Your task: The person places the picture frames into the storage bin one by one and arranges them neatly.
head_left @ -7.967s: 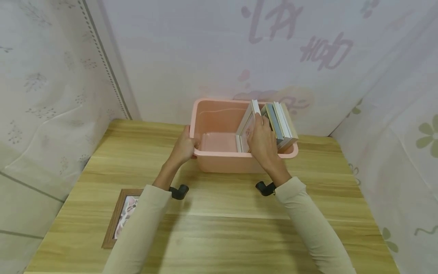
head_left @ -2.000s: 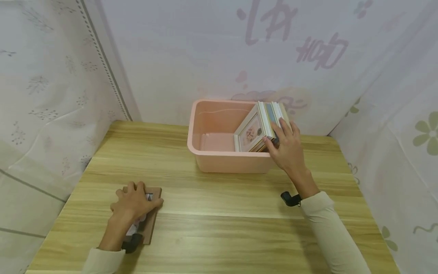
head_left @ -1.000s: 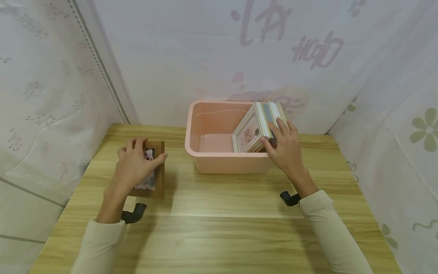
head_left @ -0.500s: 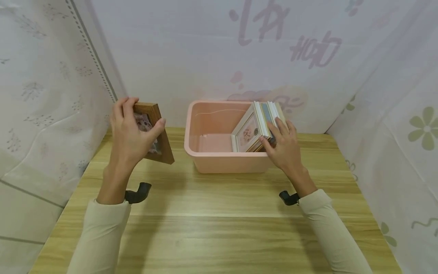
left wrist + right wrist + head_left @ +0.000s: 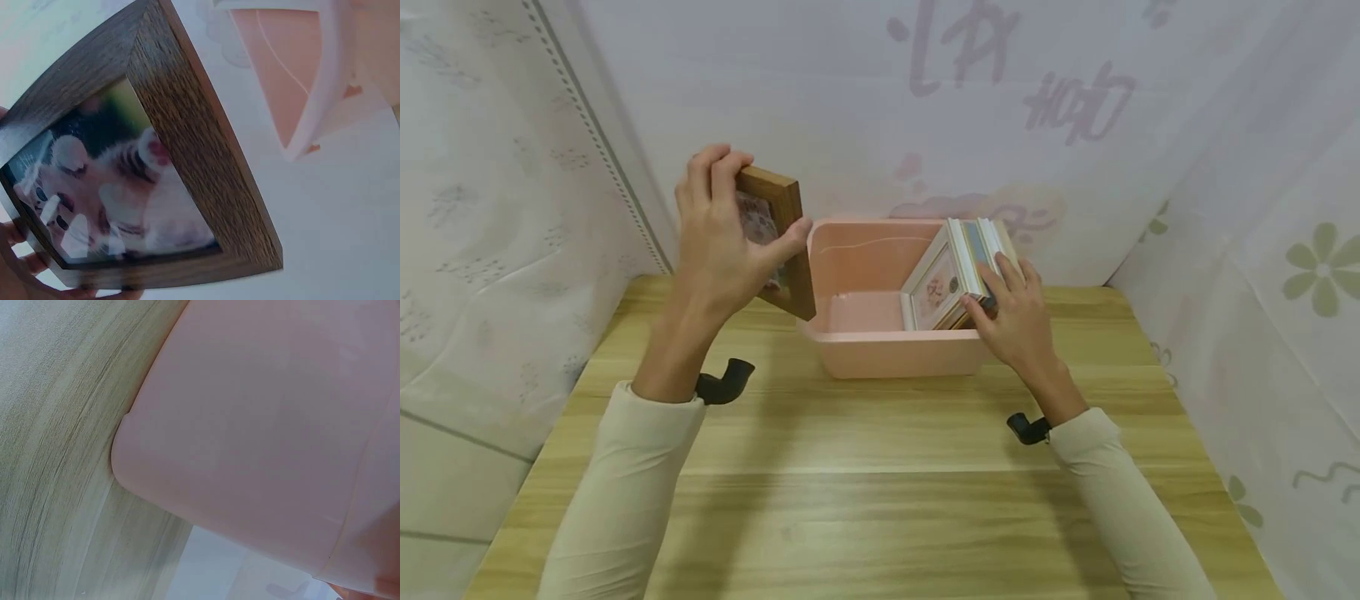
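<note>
My left hand (image 5: 718,242) holds a brown wooden picture frame (image 5: 797,250) by its edges, thumb on one side and fingers on the other. The frame is raised and tilted beside the left end of a pink plastic bin (image 5: 895,358). In the left wrist view, its photo of a kitten (image 5: 125,194) shows. Several picture frames (image 5: 932,287) lean together at the bin's right end, the front one with a white border. Over their edges lies my right hand (image 5: 1018,321), thumb at the front frame and fingers across the tops, gripping the row.
The bin stands on a wood-grain table (image 5: 850,525), close to a printed cloth wall (image 5: 775,100). More cloth hangs at the left and right. The bin's left half has its bare floor showing. Black wrist mounts (image 5: 726,382) sit on both forearms.
My left hand has left the bin, gripped the wooden picture frame on the table, lifted it and carried it right to the bin. My right hand moved onto the leaning frames and stayed.
</note>
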Available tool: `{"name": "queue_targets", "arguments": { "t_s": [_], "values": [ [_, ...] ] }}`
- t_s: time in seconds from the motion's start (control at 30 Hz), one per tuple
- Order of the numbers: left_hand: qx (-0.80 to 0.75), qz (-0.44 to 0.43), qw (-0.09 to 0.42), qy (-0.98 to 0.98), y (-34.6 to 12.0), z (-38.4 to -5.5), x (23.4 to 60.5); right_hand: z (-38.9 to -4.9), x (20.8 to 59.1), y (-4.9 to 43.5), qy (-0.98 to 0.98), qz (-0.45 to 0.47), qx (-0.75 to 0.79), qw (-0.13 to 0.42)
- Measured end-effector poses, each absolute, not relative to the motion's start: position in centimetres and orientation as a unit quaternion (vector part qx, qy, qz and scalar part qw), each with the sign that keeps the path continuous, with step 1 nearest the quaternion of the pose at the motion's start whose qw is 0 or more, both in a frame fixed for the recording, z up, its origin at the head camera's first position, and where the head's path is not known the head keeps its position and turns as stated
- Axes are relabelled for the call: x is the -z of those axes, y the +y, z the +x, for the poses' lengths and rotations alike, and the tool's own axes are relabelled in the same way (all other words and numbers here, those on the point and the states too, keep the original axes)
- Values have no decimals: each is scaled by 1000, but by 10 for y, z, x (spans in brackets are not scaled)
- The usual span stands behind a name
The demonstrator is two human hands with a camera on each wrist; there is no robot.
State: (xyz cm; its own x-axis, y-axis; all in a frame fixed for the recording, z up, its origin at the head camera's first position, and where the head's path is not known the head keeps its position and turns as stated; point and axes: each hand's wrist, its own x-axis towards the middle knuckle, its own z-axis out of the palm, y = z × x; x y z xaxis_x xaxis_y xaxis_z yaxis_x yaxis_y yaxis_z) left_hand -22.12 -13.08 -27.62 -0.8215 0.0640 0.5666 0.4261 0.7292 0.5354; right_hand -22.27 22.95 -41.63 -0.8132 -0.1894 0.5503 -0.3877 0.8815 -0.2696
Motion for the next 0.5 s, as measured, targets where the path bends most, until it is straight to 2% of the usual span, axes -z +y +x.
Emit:
{"name": "queue_targets", "arguments": {
  "t_s": [0.5],
  "values": [
    [284,-298,272,-870,-82,-257,268,-225,419,232,-939,147,-182,253]
  ]
}}
